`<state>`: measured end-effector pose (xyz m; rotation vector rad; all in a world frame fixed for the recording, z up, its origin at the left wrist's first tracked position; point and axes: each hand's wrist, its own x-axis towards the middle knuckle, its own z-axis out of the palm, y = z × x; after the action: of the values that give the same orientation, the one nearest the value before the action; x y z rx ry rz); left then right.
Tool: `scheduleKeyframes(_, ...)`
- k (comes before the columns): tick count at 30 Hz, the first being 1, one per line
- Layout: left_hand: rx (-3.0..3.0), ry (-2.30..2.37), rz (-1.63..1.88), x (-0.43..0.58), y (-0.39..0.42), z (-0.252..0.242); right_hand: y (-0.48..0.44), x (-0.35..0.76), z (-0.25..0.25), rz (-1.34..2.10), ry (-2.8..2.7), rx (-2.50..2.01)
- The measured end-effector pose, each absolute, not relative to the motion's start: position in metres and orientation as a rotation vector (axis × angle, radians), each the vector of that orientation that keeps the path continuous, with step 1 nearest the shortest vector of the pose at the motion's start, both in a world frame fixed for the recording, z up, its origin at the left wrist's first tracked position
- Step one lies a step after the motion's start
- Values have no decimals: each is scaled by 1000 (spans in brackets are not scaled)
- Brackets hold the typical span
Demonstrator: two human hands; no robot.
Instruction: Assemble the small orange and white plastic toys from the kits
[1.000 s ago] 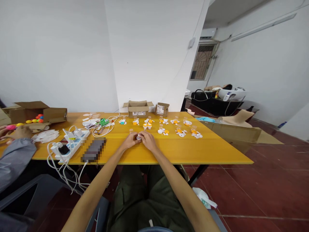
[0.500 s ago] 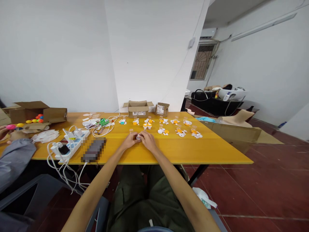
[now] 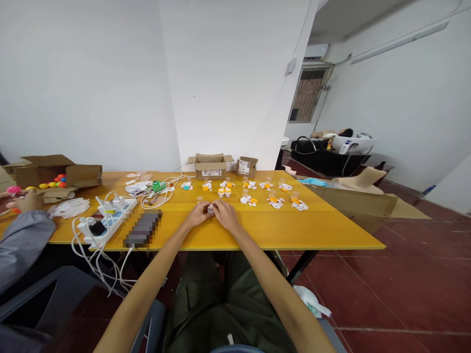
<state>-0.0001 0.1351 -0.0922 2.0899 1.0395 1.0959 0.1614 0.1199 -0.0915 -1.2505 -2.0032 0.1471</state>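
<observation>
Flanking both hands: power strip, orange-white parts.

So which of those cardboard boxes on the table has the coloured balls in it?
The big open cardboard box at the far left end of the table, with coloured balls at its mouth. The two small boxes by the pillar show none.

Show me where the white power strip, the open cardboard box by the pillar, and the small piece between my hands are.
power strip (image 3: 110,220), head view, on its white top face.
cardboard box (image 3: 211,171), head view, on its front wall by the label.
small piece (image 3: 211,209), head view, on the bit showing between the hands.
</observation>
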Motion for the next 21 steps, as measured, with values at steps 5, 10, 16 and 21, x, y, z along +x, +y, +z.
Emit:
scheduleKeyframes(5, 2060, 1065, 1090, -1, 136, -93, 119, 162, -90, 139, -1950, -1232)
scheduleKeyframes(10, 1981, 1069, 1118, 0, 136, -94, 124, 164, -95, 121, -1880, -1244)
scheduleKeyframes(16, 1792, 1052, 1257, 0, 136, -88, 140, 165, -104, 120, -1861, -1258)
scheduleKeyframes(21, 1665, 1104, 1489, -5, 137, -83, 148, 149, -105, 113, -2005, -1304)
